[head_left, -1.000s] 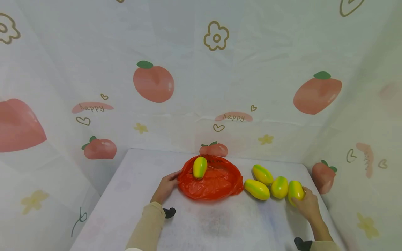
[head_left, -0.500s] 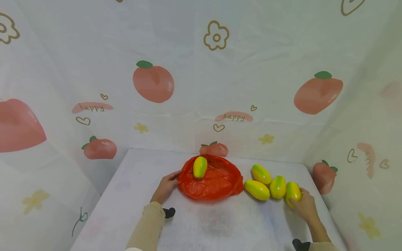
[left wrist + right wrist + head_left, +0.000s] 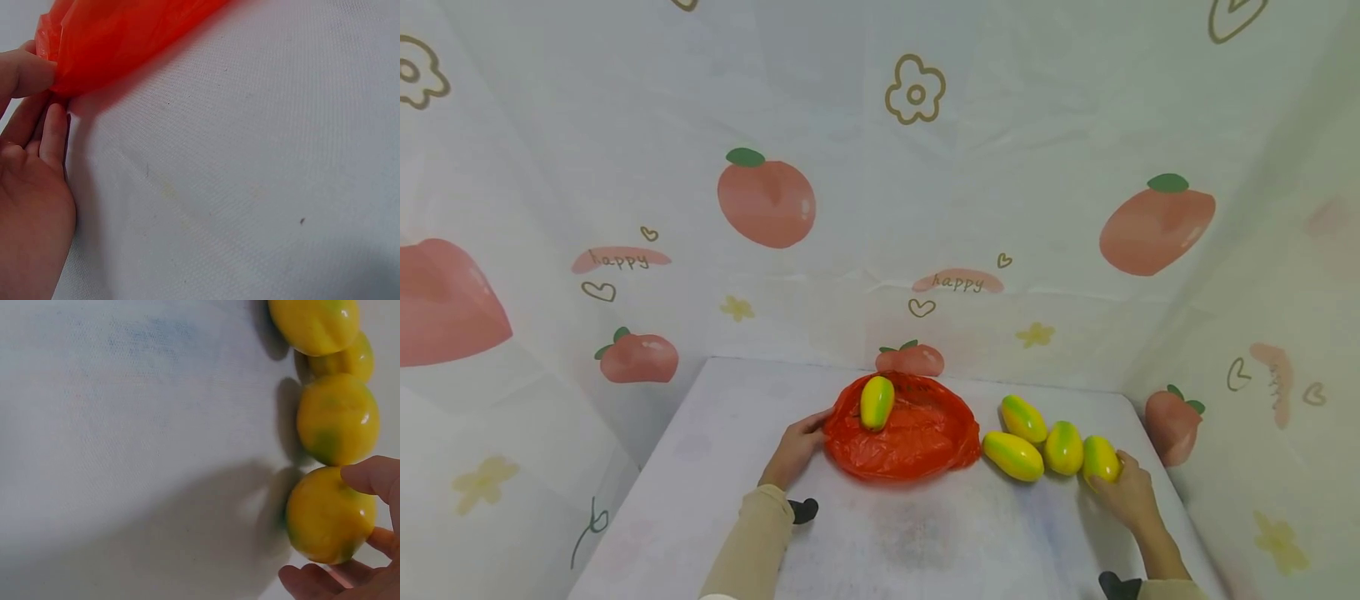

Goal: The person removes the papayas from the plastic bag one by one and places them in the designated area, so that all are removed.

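Note:
A red plastic bag [image 3: 902, 454] lies spread with its mouth open in the middle of the table, and one yellow-green papaya [image 3: 877, 403] rests in its left part. My left hand [image 3: 793, 450] pinches the bag's left edge; in the left wrist view the thumb [image 3: 31, 74] lies on the film, with fingers below. At the right, my right hand [image 3: 1131, 492] grips the rightmost papaya [image 3: 1100, 458], thumb on one side and fingers curled round the other. That papaya [image 3: 331, 515] touches its neighbour [image 3: 337, 419] in the right wrist view.
Two more papayas, a back one [image 3: 1023, 418] and a front one [image 3: 1013, 456], lie between the bag and the gripped one. The white table [image 3: 880, 542] is enclosed by printed cloth walls [image 3: 850, 308] at the back and sides.
My right hand has shifted slightly left with the rightmost papaya, and the neighbouring papaya and the back one have slid a little left. The left hand and bag stay put.

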Tool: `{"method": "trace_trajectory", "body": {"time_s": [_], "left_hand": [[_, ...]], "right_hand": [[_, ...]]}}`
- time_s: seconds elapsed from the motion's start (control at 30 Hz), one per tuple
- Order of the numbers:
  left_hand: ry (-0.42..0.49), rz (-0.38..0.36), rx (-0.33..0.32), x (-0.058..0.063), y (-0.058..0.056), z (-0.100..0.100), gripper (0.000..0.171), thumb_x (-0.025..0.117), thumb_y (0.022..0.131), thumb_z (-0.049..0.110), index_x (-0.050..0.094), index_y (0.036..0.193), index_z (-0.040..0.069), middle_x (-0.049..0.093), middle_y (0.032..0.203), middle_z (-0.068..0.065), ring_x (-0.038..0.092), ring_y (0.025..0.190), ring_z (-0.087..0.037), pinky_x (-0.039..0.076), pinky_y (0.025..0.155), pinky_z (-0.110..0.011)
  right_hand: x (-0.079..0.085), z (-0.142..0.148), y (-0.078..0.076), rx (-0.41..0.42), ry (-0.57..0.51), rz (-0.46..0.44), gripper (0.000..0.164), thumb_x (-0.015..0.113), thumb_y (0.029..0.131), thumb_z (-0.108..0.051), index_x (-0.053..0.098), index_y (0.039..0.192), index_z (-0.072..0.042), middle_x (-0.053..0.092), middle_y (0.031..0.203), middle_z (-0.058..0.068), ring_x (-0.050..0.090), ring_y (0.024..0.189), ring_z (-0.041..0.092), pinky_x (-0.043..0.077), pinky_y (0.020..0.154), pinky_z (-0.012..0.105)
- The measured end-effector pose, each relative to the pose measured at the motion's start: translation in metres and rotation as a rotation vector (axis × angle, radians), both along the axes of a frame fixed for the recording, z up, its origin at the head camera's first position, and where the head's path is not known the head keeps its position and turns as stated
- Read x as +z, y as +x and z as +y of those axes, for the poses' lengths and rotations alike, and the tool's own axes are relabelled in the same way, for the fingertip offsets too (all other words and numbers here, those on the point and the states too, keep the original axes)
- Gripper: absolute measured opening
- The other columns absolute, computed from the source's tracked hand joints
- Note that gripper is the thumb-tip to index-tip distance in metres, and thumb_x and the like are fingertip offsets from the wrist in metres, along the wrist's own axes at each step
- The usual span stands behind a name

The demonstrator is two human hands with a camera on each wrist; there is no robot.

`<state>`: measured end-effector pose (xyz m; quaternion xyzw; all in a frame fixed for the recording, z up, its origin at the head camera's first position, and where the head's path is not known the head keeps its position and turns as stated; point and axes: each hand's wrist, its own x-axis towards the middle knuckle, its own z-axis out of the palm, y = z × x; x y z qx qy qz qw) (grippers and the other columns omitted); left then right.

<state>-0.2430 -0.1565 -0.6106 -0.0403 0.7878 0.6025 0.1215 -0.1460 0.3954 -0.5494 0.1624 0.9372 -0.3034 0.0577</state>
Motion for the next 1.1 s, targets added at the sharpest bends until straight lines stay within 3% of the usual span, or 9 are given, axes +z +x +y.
{"method": "trace_trajectory", "body": {"time_s": [0.53, 0.77, 1.1], "left_hand": [[-0.011, 0.000, -0.005, 0.000, 0.001, 0.000, 0.053, 0.055, 0.094, 0.010, 0.058, 0.146, 0.022, 0.053, 0.155, -0.007, 0.043, 0.149, -0.032, 0.036, 0.123, -0.054], [-0.005, 0.007, -0.004, 0.001, 0.003, 0.000, 0.053, 0.054, 0.094, 0.009, 0.058, 0.146, 0.022, 0.053, 0.155, -0.006, 0.044, 0.148, -0.031, 0.036, 0.123, -0.054], [-0.002, 0.031, -0.014, -0.001, 0.001, 0.000, 0.053, 0.054, 0.094, 0.009, 0.058, 0.146, 0.020, 0.054, 0.154, -0.007, 0.045, 0.147, -0.032, 0.036, 0.122, -0.054]], "right_hand": [[0.020, 0.000, -0.002, -0.016, 0.053, -0.080, 0.087, 0.055, 0.097, -0.035, 0.012, 0.151, 0.019, 0.017, 0.144, 0.052, 0.024, 0.130, 0.068, 0.029, 0.111, 0.078], [0.035, -0.012, -0.011, 0.022, 0.169, -0.009, 0.081, 0.052, 0.099, -0.034, 0.019, 0.150, 0.019, 0.021, 0.146, 0.051, 0.023, 0.136, 0.065, 0.022, 0.114, 0.078], [0.051, -0.037, -0.018, 0.127, 0.294, 0.074, 0.089, 0.045, 0.103, -0.053, 0.019, 0.153, 0.016, 0.019, 0.150, 0.050, 0.023, 0.136, 0.068, 0.022, 0.112, 0.081]]}}
